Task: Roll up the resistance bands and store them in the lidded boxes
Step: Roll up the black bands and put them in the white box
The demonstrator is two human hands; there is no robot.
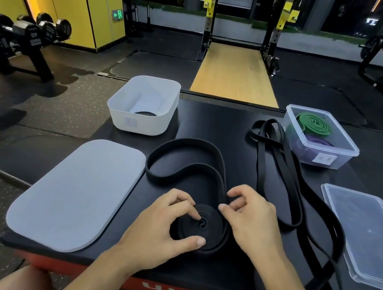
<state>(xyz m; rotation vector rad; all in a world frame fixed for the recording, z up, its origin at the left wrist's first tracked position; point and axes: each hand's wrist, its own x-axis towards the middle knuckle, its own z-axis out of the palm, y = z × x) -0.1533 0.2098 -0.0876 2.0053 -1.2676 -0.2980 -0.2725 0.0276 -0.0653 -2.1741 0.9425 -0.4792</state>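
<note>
Centrally, gripping coil [210,220] with left hand [158,230], thumb and fingers curled round it; pinching band's loose tail [193,140] with right hand [251,218], just right of coil.

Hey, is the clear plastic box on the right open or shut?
Open. The clear box has no lid on; a clear lid lies flat on the table beside it.

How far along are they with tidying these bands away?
Roughly midway. Done: a green band and a purple band sit coiled in the clear box, and a black coil lies in the white box. In hand: the left hand holds the half-rolled black band while the right hand pinches its loose length. Left: an unrolled black band on the right; the grey lid and clear lid are off.
</note>
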